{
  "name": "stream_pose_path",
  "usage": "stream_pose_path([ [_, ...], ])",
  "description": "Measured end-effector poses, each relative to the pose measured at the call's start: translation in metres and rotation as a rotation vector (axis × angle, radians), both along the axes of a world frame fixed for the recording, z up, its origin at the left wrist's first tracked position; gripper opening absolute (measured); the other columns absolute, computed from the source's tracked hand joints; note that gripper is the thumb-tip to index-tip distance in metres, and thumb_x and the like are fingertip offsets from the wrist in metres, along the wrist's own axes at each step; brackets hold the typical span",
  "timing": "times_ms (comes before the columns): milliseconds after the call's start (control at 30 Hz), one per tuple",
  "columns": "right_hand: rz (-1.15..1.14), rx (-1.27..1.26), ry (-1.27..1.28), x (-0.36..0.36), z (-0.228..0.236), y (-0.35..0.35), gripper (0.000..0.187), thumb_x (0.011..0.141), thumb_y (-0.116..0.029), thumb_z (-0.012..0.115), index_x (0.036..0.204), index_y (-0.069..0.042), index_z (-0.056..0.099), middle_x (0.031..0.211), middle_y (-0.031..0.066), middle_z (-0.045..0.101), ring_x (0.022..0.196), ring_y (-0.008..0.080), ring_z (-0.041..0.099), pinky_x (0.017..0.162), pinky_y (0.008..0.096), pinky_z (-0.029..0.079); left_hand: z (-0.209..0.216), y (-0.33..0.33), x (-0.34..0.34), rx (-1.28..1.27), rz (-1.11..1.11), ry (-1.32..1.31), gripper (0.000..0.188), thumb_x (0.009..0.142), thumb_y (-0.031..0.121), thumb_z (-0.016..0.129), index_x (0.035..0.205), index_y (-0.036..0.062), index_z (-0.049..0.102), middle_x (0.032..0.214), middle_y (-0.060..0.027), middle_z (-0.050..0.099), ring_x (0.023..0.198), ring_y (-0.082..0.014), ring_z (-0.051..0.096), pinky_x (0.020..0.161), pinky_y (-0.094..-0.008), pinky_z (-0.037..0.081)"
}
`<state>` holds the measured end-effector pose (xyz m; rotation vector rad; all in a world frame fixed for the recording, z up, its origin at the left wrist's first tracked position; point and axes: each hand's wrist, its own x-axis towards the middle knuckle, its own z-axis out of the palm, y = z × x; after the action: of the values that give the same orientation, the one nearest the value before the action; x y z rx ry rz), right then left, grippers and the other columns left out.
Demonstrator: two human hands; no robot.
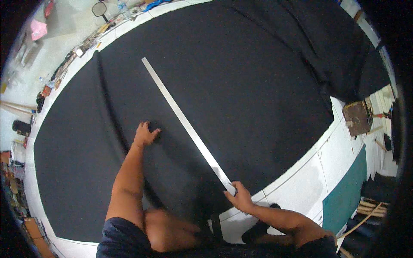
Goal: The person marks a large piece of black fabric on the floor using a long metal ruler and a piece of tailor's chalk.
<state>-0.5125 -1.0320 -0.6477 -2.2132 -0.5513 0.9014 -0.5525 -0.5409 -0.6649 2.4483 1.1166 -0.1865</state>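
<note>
A large sheet of black fabric (241,86) lies spread over the white tiled floor, with a long raised fold running along its left part. Across it, slanting from upper left to lower right, lies a long metal ruler (185,122). My right hand (241,198) grips the ruler's near end, thumb on one side and fingers on the other, close to the fabric's near edge. To the left of the ruler, my left hand (147,134) rests on the fabric beside the fold, its fingers and thumb apart and nothing visible in them.
Bunched fabric folds (318,47) lie at the far right. Beyond the right edge stand a brown box-like block (358,118) and a green mat (344,193), with wooden sticks (372,208) nearby. Assorted clutter lines the left wall, and a round-headed racket (99,9) stands at the far left.
</note>
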Motion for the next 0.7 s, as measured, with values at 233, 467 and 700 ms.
stream_pose_path([
  [233,-0.022,0.099,-0.011,0.020,-0.002,0.069,0.045,0.089,-0.030,0.074,0.120,-0.003,0.055,0.110,0.0206,0.066,0.100,0.0353,0.066,0.085,0.0437,0.051,-0.007,0.014,-0.015,0.222,0.113,-0.089,0.077,0.090,0.057,0.061,0.144,0.0048,0.047,0.155,-0.0240,0.035,0.145,-0.0404,0.031,0.119,-0.0481,0.027],
  [467,-0.049,0.096,-0.224,0.076,-0.007,0.187,0.042,0.090,-0.032,0.070,0.118,-0.004,0.057,0.113,0.0191,0.065,0.102,0.0390,0.065,0.085,0.0464,0.051,-0.027,0.037,-0.015,0.429,0.255,-0.087,0.068,0.096,0.051,0.055,0.146,0.0052,0.045,0.156,-0.0239,0.033,0.147,-0.0398,0.027,0.121,-0.0521,0.020],
  [700,-0.011,0.060,-0.362,0.136,-0.030,0.300,0.045,0.088,-0.033,0.071,0.119,-0.002,0.058,0.113,0.0206,0.065,0.103,0.0407,0.064,0.087,0.0477,0.051,-0.035,0.033,-0.015,0.389,0.303,-0.233,0.063,0.095,0.041,0.057,0.145,0.0046,0.046,0.155,-0.0227,0.035,0.146,-0.0394,0.028,0.121,-0.0521,0.017],
])
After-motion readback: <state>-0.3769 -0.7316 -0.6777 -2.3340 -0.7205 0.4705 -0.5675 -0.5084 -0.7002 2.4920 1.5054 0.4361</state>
